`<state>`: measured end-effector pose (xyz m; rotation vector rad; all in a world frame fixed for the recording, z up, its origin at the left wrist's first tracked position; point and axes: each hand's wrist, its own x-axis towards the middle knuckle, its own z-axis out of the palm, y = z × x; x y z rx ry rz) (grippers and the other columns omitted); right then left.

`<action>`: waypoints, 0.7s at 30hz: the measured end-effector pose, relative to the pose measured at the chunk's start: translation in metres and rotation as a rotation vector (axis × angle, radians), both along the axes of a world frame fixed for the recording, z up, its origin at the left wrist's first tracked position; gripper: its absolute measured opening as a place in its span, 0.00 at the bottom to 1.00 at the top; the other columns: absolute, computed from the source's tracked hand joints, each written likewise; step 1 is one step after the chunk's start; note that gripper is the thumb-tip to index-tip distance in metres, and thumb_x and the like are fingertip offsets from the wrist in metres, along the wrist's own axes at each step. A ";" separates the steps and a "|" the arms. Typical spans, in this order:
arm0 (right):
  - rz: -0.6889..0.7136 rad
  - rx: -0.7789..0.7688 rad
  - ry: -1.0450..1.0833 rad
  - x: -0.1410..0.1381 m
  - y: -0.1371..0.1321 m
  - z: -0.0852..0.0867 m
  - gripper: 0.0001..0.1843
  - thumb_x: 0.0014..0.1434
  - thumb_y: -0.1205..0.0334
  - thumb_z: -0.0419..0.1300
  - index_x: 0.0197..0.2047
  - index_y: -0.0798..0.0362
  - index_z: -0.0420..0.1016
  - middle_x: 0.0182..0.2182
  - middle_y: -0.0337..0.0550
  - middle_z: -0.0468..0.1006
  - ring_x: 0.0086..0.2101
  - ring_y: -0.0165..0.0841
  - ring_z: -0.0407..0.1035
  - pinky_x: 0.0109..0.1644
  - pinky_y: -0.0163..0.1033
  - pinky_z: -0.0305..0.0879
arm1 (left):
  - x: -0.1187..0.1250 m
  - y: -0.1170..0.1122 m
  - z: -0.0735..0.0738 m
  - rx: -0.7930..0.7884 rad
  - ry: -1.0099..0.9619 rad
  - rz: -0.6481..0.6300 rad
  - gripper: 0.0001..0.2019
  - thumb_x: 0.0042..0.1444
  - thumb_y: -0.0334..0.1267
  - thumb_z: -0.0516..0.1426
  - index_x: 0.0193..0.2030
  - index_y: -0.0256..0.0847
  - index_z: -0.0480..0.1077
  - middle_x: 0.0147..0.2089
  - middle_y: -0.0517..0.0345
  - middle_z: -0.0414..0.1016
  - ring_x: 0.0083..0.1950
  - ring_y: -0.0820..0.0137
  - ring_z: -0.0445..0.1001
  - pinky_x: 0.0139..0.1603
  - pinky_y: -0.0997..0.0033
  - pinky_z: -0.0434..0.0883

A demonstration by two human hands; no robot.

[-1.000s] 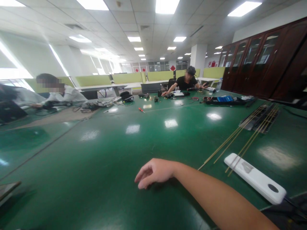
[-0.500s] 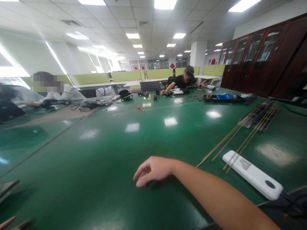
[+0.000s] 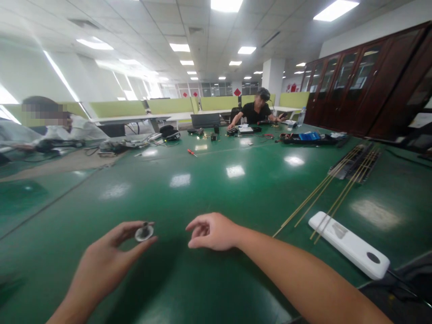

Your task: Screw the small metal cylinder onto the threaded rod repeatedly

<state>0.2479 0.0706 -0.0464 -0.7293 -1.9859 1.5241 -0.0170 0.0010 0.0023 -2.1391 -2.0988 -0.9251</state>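
Between the thumb and fingers of my left hand (image 3: pixel 113 256) is a small round whitish piece with a dark stub on top (image 3: pixel 144 232); its exact kind I cannot make out. The hand is held above the green tabletop (image 3: pixel 162 198), left of centre. To its right, my right hand (image 3: pixel 212 231) rests low over the table with fingers loosely curled and the thumb apart from them. Nothing shows between those fingers. A gap separates the two hands.
On the right lie a white power strip (image 3: pixel 349 246) and several thin yellowish rods (image 3: pixel 315 198) over dark trays (image 3: pixel 367 168). Farther off are a red screwdriver (image 3: pixel 192 152) and a black tool tray with blue items (image 3: pixel 310 137). Co-workers sit at the back (image 3: pixel 254 112) and left (image 3: pixel 72 126).
My left hand has come in from the lower left corner with the small round piece in its grip. My right hand stays nearly in place. The view has shifted slightly.
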 end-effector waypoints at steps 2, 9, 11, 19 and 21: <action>-0.127 0.133 -0.034 0.003 0.001 0.002 0.25 0.53 0.60 0.69 0.54 0.53 0.72 0.39 0.42 0.79 0.34 0.29 0.72 0.39 0.34 0.68 | 0.025 0.022 0.005 -0.020 -0.049 -0.132 0.24 0.49 0.59 0.62 0.46 0.45 0.75 0.41 0.58 0.81 0.42 0.60 0.79 0.44 0.66 0.75; -0.399 0.550 -0.298 0.008 -0.005 0.004 0.32 0.53 0.64 0.63 0.61 0.47 0.61 0.46 0.44 0.77 0.41 0.37 0.73 0.46 0.42 0.69 | 0.053 0.056 -0.027 0.000 -0.033 -0.505 0.16 0.59 0.48 0.59 0.51 0.45 0.74 0.45 0.54 0.78 0.46 0.63 0.76 0.47 0.67 0.74; -0.391 0.627 -0.325 0.006 -0.008 0.004 0.32 0.53 0.64 0.63 0.61 0.47 0.60 0.50 0.46 0.75 0.45 0.39 0.72 0.49 0.44 0.68 | 0.047 0.056 -0.038 -0.025 -0.056 -0.535 0.15 0.59 0.47 0.59 0.51 0.46 0.74 0.46 0.54 0.78 0.47 0.63 0.76 0.48 0.67 0.74; -0.386 0.669 -0.288 -0.001 -0.008 -0.001 0.21 0.55 0.64 0.61 0.52 0.48 0.66 0.45 0.43 0.76 0.43 0.37 0.71 0.48 0.41 0.67 | 0.045 0.056 -0.048 -0.053 -0.221 -0.452 0.15 0.54 0.44 0.63 0.47 0.43 0.73 0.44 0.56 0.80 0.45 0.63 0.78 0.49 0.67 0.74; -0.400 0.661 -0.284 -0.001 -0.006 -0.003 0.17 0.55 0.64 0.61 0.50 0.49 0.68 0.43 0.42 0.77 0.42 0.37 0.71 0.47 0.41 0.67 | 0.047 0.056 -0.049 -0.068 -0.242 -0.460 0.12 0.55 0.43 0.63 0.44 0.43 0.74 0.42 0.58 0.79 0.43 0.65 0.78 0.46 0.69 0.74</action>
